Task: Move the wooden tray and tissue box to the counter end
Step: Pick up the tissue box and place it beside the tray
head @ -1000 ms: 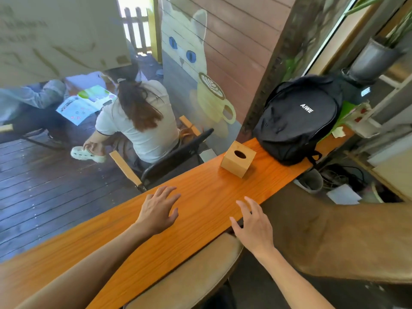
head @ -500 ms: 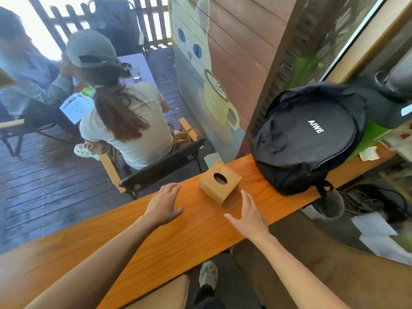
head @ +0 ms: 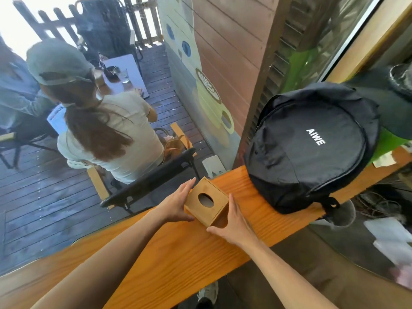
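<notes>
A small wooden tissue box [head: 207,202] with an oval hole in its top stands on the orange wooden counter [head: 178,253], near the far edge. My left hand [head: 176,205] presses flat against the box's left side. My right hand [head: 233,221] is on its right and near side, fingers along the wall. Both hands clasp the box between them. No wooden tray is in view.
A black backpack [head: 312,148] lies on the counter just right of the box. Beyond the counter's far edge a person sits on a black chair [head: 153,177] on a dark deck. A brown post [head: 263,85] rises behind the counter.
Both hands moved forward from the counter surface and closed in on the tissue box from either side. The view shifted closer to the box and the backpack.
</notes>
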